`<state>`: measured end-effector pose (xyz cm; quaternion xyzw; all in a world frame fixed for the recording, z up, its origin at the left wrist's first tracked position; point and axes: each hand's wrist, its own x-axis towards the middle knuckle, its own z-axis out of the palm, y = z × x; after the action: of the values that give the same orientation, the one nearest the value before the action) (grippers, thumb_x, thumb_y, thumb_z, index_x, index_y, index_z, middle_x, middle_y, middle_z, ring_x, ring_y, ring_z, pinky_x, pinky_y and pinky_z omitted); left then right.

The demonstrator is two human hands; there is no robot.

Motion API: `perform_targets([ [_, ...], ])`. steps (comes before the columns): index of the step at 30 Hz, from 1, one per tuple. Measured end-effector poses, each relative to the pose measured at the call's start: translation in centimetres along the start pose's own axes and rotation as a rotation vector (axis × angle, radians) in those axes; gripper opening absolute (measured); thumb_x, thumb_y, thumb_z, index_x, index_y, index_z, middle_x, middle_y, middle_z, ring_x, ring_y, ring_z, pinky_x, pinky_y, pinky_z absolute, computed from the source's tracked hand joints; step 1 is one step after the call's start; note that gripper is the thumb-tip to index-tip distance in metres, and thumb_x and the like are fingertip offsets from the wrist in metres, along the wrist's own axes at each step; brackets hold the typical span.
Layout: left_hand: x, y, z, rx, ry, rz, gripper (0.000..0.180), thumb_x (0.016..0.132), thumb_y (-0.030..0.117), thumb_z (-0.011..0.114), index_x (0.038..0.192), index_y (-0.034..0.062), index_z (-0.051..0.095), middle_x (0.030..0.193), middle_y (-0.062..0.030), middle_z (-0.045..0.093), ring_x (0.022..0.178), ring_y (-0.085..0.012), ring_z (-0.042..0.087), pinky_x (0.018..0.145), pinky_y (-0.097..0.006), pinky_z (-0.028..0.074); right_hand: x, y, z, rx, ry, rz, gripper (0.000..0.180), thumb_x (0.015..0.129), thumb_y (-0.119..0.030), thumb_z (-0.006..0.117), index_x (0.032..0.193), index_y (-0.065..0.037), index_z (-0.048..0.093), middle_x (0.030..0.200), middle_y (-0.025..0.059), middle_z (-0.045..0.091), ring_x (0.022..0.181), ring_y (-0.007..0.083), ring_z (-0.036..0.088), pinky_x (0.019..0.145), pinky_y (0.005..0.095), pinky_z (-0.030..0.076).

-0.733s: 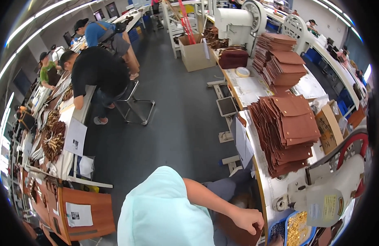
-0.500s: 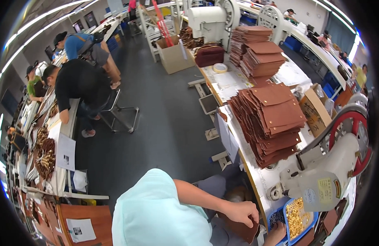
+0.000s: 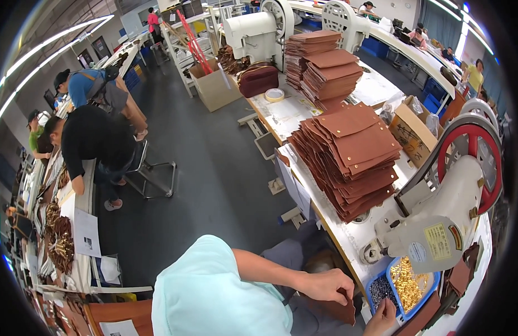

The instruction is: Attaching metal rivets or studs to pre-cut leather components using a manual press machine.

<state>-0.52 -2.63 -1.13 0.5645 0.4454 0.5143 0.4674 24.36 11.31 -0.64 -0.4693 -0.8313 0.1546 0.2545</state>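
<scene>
Beside one worktable (image 3: 345,238) and two fastener heaps (image 3: 408,284), the left hand (image 3: 328,285) grasps one brown piece (image 3: 342,311), the right hand's (image 3: 383,320) grip unclear.

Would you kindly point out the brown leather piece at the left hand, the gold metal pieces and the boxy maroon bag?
Brown leather piece (image 3: 342,312): head view, flat face.
Gold metal pieces (image 3: 407,284): head view, middle of heap.
Boxy maroon bag (image 3: 259,83): head view, front side.

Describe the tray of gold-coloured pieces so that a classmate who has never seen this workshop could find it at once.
At the right stands a pale machine with a red wheel, on a white worktable. Just below the machine, near the person's right hand, is a blue-rimmed tray. Its small, shiny gold pieces set it apart from the dark pieces right beside it.
</scene>
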Motion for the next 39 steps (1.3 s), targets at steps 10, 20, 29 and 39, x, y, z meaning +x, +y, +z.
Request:
perform_targets([
  [10, 0.2, 0.6, 1.2, 0.019, 0.0, 0.204, 0.012, 0.088, 0.005, 0.072, 0.099, 0.0003, 0.073, 0.096, -0.0113, 0.068, 0.09, -0.0295, 0.068, 0.077, -0.039, 0.053, -3.8, -4.6, -1.1, 0.937, -0.247, 0.274, 0.015, 0.085, 0.0, 0.08, 0.099, 0.003, 0.076, 0.089, 0.0108, 0.074, 0.067, 0.0133, 0.062, 0.063, 0.0256, 0.05],
  [20, -0.4, 1.4, 0.3, 0.235, 0.071, 0.469, 0.02, 0.078, 0.003, 0.082, 0.095, 0.0056, 0.072, 0.094, -0.0072, 0.064, 0.079, -0.0246, 0.067, 0.066, -0.033, 0.056, -3.8, -6.9, 0.4, 1.167, -0.408, 0.309, 0.011, 0.076, -0.002, 0.076, 0.079, 0.007, 0.071, 0.081, 0.0096, 0.071, 0.071, 0.0147, 0.062, 0.064, 0.0257, 0.046],
  [29, 0.3, 0.9, -1.8, 0.59, 0.148, 0.842, 0.019, 0.069, 0.002, 0.083, 0.086, 0.0056, 0.076, 0.083, -0.0035, 0.066, 0.082, -0.0225, 0.071, 0.063, -0.031, 0.06, -1.9, -7.6, 0.2, 1.447, -0.701, 0.486, 0.009, 0.087, 0.002, 0.076, 0.095, 0.006, 0.075, 0.102, 0.0102, 0.072, 0.085, 0.0124, 0.067, 0.074, 0.0249, 0.053],
  [39, 0.9, 1.6, -2.0, 0.722, 0.153, 0.979, 0.021, 0.068, 0.012, 0.083, 0.084, 0.0066, 0.072, 0.084, -0.0021, 0.067, 0.085, -0.0219, 0.071, 0.069, -0.031, 0.062, -2.3, -7.9, 0.5, 1.51, -0.755, 0.414, 0.009, 0.084, 0.005, 0.077, 0.093, 0.004, 0.077, 0.115, 0.0148, 0.069, 0.098, 0.016, 0.067, 0.089, 0.0294, 0.054],
])
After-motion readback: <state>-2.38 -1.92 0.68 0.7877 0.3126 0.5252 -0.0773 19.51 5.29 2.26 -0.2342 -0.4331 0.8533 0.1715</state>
